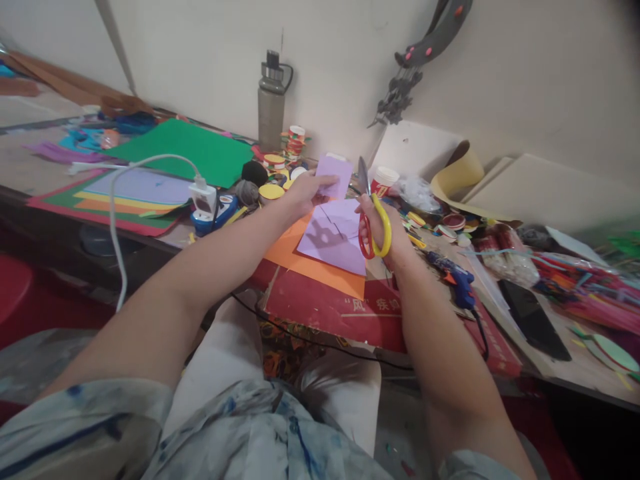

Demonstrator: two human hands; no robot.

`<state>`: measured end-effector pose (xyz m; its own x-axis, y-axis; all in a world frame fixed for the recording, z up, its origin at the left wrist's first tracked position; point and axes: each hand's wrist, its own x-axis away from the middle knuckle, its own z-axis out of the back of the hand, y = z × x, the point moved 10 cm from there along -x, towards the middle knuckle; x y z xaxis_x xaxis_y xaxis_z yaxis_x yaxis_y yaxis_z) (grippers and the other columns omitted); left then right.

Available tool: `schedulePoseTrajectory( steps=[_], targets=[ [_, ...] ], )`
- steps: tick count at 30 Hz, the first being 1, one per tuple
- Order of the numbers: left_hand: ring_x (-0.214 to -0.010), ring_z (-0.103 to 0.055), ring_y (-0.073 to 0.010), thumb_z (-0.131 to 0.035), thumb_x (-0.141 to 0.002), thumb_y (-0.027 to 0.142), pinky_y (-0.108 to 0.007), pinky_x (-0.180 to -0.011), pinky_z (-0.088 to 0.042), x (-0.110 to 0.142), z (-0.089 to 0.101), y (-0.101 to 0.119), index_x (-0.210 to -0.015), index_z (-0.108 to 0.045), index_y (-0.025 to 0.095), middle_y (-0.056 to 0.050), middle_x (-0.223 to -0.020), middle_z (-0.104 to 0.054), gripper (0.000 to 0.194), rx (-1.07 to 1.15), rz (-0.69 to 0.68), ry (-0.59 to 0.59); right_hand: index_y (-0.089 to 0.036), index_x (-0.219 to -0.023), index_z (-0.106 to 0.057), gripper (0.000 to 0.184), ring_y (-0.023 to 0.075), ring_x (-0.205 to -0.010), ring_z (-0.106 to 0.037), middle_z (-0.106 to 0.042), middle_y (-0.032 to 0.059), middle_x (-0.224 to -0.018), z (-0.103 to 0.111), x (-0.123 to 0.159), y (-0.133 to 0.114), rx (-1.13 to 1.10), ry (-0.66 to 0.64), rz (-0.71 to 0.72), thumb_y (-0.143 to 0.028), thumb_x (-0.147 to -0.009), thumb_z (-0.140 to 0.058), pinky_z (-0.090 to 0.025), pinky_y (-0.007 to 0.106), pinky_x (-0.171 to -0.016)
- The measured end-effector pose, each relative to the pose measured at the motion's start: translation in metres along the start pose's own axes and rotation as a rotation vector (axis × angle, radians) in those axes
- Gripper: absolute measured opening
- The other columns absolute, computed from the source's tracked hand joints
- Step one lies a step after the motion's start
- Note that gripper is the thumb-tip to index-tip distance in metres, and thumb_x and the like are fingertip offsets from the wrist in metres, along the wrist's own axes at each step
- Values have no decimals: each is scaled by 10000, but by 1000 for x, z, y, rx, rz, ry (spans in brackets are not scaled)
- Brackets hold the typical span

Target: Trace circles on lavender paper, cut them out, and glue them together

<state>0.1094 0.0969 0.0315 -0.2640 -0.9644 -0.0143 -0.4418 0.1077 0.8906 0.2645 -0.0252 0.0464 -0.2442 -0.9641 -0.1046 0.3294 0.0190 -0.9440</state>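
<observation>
Pinched between the thumb and fingers of my left hand [306, 191] is a small piece of purple paper [336, 172], raised above the table. My right hand [384, 230] grips a pair of scissors [374, 223] with one yellow and one red handle loop. The blades point up and away, just right of the raised paper and apart from it. Beneath both hands lies a larger purple sheet [325, 248] with dark lines or cuts on it. Under that is an orange sheet [345, 283], resting on a red printed board [320, 310].
A blue glue gun [460, 283] and a black phone [533, 319] lie to the right. On the left are stacked coloured sheets [135, 187], a green sheet [185, 150] and a plugged-in white adapter [204, 200] with a cable. A bottle [271, 107] stands against the wall.
</observation>
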Motion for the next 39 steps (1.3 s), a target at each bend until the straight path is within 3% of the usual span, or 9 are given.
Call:
schedulePoseTrajectory(
  steps=[6, 12, 14, 19, 26, 39],
  targets=[
    [-626, -587, -77, -803, -821, 85, -232, -583, -449, 11, -15, 18, -876, -652, 201, 38, -743, -680, 198, 84, -78, -88, -256, -1029, -582, 560, 95, -526, -519, -539, -68, -680, 3, -11, 3, -54, 39, 91, -784, -942, -744, -460, 203, -466],
    [-854, -743, -192, -866, -725, 132, -312, -792, -619, 23, -25, 26, -935, -686, 225, -16, -800, -763, 292, 90, -146, -129, -245, -1037, -613, 682, 123, -521, -589, -590, -34, -717, -9, 0, -5, -63, -35, 169, -909, -896, -682, -519, 266, -475],
    [-904, -763, -211, -866, -720, 147, -337, -832, -628, 22, -25, 25, -958, -693, 216, -21, -857, -789, 302, 89, -154, -125, -244, -1050, -611, 707, 130, -524, -593, -586, -27, -730, -13, 5, -10, -42, -65, 195, -929, -885, -667, -504, 274, -455],
    [-843, -730, -154, -858, -738, 153, -304, -825, -613, 17, -20, 23, -1005, -682, 228, 21, -912, -783, 328, 74, -155, -77, -255, -1051, -586, 668, 121, -524, -533, -555, -34, -716, -15, 10, -11, -36, -70, 185, -906, -913, -646, -434, 254, -423],
    [-1008, -785, -200, -795, -817, 104, -332, -950, -645, 26, -23, 27, -1045, -701, 209, -7, -928, -800, 268, 20, -142, -56, -260, -1061, -571, 648, 111, -520, -482, -522, -46, -708, -15, 12, -10, -34, -65, 184, -892, -930, -629, -392, 244, -425],
    [-788, -683, -135, -791, -825, 103, -288, -823, -599, 26, -26, 29, -977, -676, 199, 19, -881, -743, 213, 30, -164, -96, -269, -1031, -560, 621, 109, -528, -466, -512, -41, -692, -14, 15, -14, 4, -70, 186, -881, -948, -626, -363, 247, -426]
  ],
)
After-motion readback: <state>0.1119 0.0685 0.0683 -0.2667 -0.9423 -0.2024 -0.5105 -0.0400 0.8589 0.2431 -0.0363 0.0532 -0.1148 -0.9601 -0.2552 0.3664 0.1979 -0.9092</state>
